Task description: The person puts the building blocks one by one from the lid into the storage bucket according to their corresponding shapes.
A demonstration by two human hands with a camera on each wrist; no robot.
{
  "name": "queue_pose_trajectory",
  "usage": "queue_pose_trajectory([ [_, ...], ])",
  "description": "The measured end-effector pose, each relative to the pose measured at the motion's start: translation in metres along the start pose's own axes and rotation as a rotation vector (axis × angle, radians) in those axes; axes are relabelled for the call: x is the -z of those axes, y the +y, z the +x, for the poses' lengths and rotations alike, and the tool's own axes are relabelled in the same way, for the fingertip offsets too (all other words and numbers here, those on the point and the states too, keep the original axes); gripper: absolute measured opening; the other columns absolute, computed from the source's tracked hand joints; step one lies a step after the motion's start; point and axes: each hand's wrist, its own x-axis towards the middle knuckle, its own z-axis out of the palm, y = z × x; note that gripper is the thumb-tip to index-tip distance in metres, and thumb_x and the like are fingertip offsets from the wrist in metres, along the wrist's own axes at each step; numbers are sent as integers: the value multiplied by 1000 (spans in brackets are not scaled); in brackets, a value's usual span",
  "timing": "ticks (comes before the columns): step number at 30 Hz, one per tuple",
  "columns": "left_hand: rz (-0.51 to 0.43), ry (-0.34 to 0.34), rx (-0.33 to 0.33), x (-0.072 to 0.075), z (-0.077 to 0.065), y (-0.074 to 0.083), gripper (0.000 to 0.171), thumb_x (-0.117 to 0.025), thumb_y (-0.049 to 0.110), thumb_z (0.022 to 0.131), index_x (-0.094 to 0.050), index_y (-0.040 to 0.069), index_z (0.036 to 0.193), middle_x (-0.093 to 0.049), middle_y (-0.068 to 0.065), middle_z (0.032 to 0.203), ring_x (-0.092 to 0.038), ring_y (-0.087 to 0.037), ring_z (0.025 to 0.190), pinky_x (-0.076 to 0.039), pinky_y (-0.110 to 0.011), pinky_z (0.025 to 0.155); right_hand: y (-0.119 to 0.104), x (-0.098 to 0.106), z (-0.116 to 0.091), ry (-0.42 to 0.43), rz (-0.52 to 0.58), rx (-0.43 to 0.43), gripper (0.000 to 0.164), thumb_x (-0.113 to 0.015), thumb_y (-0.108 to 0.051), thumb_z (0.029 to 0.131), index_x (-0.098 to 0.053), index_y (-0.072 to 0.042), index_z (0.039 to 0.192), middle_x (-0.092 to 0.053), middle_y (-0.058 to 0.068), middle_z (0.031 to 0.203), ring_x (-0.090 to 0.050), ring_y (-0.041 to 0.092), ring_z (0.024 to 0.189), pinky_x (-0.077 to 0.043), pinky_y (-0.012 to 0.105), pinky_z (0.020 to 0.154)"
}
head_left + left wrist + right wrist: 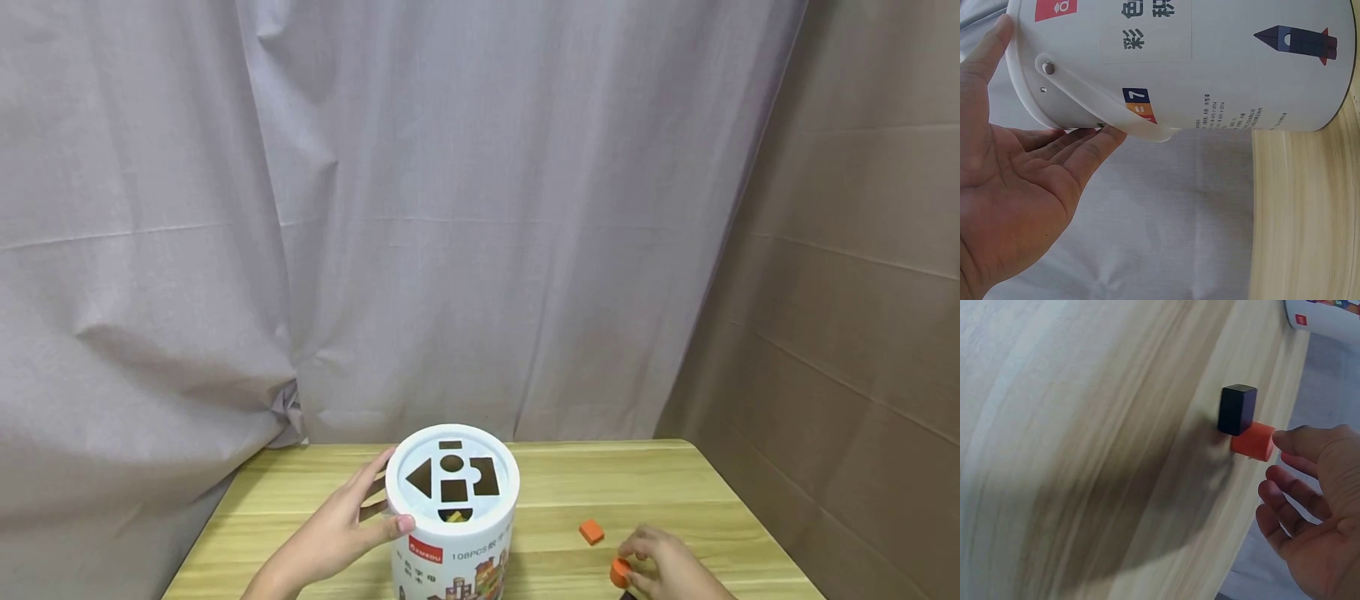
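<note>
A white toy-block bucket [454, 533] with a shape-hole lid [468, 507] stands upright on the table. My left hand [337, 529] rests against its left side, thumb at the front of the rim, the other fingers nearly straight and spread along the side. In the left wrist view these fingertips are by the bucket's white handle [1094, 103]. At the right, my right hand [667, 567] pinches an orange cylinder block [1250, 441] with thumb and index finger, its other fingers loosely bent. A dark rectangular block [1237, 409] stands close beside the cylinder.
An orange rectangular block [592, 532] lies on the wooden table [570, 475] between the bucket and my right hand. Grey curtains [465, 208] hang behind the table, and a brownish cloth [847, 350] hangs along its right side.
</note>
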Motion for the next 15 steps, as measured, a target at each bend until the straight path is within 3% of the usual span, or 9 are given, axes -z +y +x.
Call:
queue_pose_trajectory([
  [8, 1, 3, -5, -1, -1, -4, 96, -84, 31, 101, -26, 21, 176, -38, -16, 178, -47, -43, 159, -55, -48, 122, 12, -11, -1, -10, 52, 96, 17, -90, -4, 87, -79, -6, 99, -69, -3, 92, -64, 0, 81, -57, 23, 65],
  [15, 4, 8, -12, 0, 0, -4, 97, -84, 31, 101, -25, 24, 177, -37, -15, 178, -48, -42, 159, -54, -49, 123, 2, -8, 3, -40, 85, -33, 14, -90, -15, 93, -76, -16, 94, -69, -11, 91, -59, -8, 80, -55, 22, 64],
])
